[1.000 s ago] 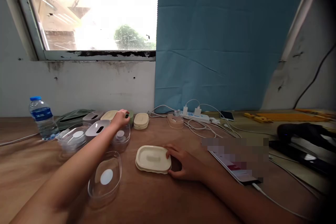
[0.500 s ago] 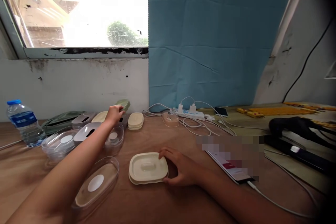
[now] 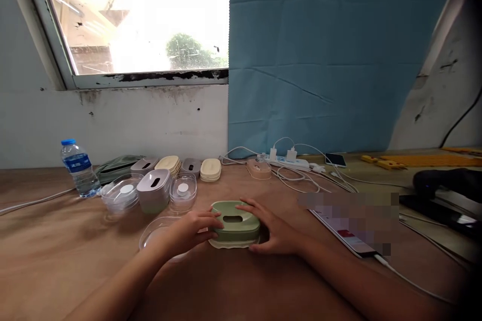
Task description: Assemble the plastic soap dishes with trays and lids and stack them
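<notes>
A green oval cover with a slot in its top sits over a cream plastic lid in front of me. Only the wavy lower rim of the cream piece shows beneath it. My left hand grips the left side of the cover, fingers on its top edge. On the opposite side my right hand holds it between fingers and thumb, the thumb low near the cream rim. Just left, a clear plastic container with a pale disc lies partly hidden behind my left hand.
Stacked clear containers, lilac slotted covers and cream lid stacks stand at the back left beside a water bottle. A power strip with cables lies behind; a phone is to the right.
My left hand has brought the green cover from the back left onto the cream lid. Both hands now hold it. The view has turned slightly left.
</notes>
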{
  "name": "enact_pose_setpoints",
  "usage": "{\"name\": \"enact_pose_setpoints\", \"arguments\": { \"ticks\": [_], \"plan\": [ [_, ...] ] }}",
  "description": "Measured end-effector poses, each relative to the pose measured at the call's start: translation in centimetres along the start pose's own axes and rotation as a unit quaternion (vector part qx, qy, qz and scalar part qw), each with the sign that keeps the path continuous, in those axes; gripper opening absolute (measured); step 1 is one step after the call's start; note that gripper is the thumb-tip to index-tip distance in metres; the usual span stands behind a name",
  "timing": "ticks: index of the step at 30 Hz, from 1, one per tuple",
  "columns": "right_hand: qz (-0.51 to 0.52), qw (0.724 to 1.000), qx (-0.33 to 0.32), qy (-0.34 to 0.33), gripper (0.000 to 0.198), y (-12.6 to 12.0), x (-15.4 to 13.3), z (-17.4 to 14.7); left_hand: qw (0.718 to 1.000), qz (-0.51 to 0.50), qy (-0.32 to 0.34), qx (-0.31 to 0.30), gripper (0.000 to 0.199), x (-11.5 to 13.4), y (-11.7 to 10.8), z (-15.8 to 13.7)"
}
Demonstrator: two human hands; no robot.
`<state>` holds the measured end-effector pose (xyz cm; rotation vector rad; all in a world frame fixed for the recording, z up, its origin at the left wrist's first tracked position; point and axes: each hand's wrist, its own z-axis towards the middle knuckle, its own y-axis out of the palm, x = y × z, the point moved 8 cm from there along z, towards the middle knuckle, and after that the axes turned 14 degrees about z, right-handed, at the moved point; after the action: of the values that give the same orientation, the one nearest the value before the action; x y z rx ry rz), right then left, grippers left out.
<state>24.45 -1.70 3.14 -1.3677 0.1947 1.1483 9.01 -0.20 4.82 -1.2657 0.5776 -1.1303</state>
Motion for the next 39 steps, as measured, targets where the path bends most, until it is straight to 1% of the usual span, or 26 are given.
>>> {"name": "enact_pose_setpoints", "arguments": {
  "ticks": [2,4,9,10,12,14,15,16,17,19,20,22,23,24,25,26,27,28,29,30,31,33,34,36,38,39],
  "plan": [
    [-0.005,1.0,-0.009,0.025,0.073,0.3,0.3,0.1,0.999,0.008,-0.032,-0.007,0.025,-0.9,0.5,-0.1],
    [-0.01,0.999,-0.011,0.038,0.071,0.3,0.4,0.1,0.999,0.01,-0.046,-0.007,0.025,-1.4,0.7,-0.1],
    [-0.032,0.997,-0.067,0.034,0.072,1.0,0.1,-0.1,0.999,0.005,-0.008,-0.042,0.023,-0.2,1.5,-0.2],
    [-0.036,0.996,-0.072,0.033,0.073,1.1,0.1,-0.1,0.999,0.011,-0.006,-0.045,0.023,0.0,1.3,-0.3],
    [-0.045,0.996,-0.07,0.036,0.075,1.0,0.1,-0.2,0.999,0.028,-0.016,-0.03,0.026,0.0,0.1,-0.8],
    [-0.048,0.996,-0.063,0.037,0.077,0.8,0.2,-0.2,0.998,0.047,-0.048,-0.007,0.034,-0.8,-1.7,-1.6],
    [-0.047,0.997,-0.058,0.033,0.078,0.7,0.2,-0.1,0.996,0.054,-0.072,-0.004,0.042,-1.5,-2.4,-2.2],
    [-0.044,0.997,-0.053,0.027,0.079,0.6,0.2,-0.1,0.994,0.06,-0.092,-0.014,0.053,-2.2,-2.8,-2.7],
    [-0.041,0.998,-0.049,0.021,0.08,0.6,0.2,-0.1,0.992,0.068,-0.103,-0.039,0.066,-2.8,-2.9,-3.3],
    [-0.036,0.998,-0.045,0.014,0.081,0.4,0.3,0.0,0.985,0.087,-0.103,-0.109,0.09,-3.8,-2.2,-4.2],
    [-0.035,0.998,-0.046,0.015,0.081,0.4,0.4,0.0,0.98,0.095,-0.095,-0.147,0.097,-4.0,-1.7,-4.6],
    [-0.035,0.998,-0.052,0.019,0.082,0.4,0.5,0.0,0.969,0.104,-0.086,-0.206,0.095,-4.4,-0.7,-5.0],
    [-0.034,0.998,-0.057,0.019,0.082,0.4,0.5,0.0,0.966,0.103,-0.092,-0.219,0.091,-4.5,-0.6,-5.1],
    [-0.032,0.997,-0.062,0.018,0.082,0.4,0.4,0.1,0.965,0.097,-0.104,-0.219,0.086,-4.7,-0.7,-5.0],
    [-0.027,0.998,-0.063,0.018,0.081,0.5,0.3,0.1,0.968,0.083,-0.118,-0.203,0.082,-4.7,-1.1,-4.8],
    [-0.021,0.998,-0.058,0.018,0.081,0.4,0.2,0.1,0.974,0.057,-0.132,-0.172,0.078,-4.7,-1.7,-4.4],
    [-0.013,0.998,-0.05,0.018,0.081,0.3,0.1,0.2,0.981,0.015,-0.14,-0.131,0.076,-4.6,-2.4,-4.1],
    [-0.006,0.999,-0.041,0.02,0.081,0.3,0.0,0.3,0.986,-0.049,-0.135,-0.088,0.073,-4.3,-3.1,-3.7],
    [0.001,0.999,-0.034,0.021,0.081,0.2,0.0,0.4,0.983,-0.134,-0.116,-0.046,0.07,-3.9,-3.7,-3.2],
    [0.005,0.999,-0.032,0.021,0.082,0.3,0.0,0.6,0.969,-0.229,-0.091,-0.008,0.068,-3.4,-4.2,-2.9],
    [0.006,0.999,-0.039,0.018,0.083,0.4,-0.1,0.8,0.944,-0.323,-0.065,0.025,0.069,-2.9,-4.6,-2.6],
    [0.007,0.997,-0.071,0.011,0.088,0.9,-0.2,1.3,0.88,-0.469,-0.021,0.071,0.073,-2.0,-4.9,-2.1],
    [0.01,0.996,-0.088,0.008,0.09,1.2,-0.3,1.6,0.852,-0.517,-0.006,0.085,0.074,-1.7,-4.9,-1.9],
    [0.019,0.994,-0.109,-0.009,0.095,1.2,-1.0,2.4,0.812,-0.574,0.018,0.101,0.074,-1.0,-4.8,-1.7],
    [0.02,0.994,-0.092,-0.047,0.095,0.5,-2.6,3.5,0.787,-0.609,0.02,0.094,0.076,-0.5,-4.4,-1.6],
    [0.012,0.995,-0.068,-0.075,0.093,-0.1,-3.8,4.1,0.778,-0.623,0.007,0.082,0.079,-0.5,-4.0,-1.6]
  ]
}}
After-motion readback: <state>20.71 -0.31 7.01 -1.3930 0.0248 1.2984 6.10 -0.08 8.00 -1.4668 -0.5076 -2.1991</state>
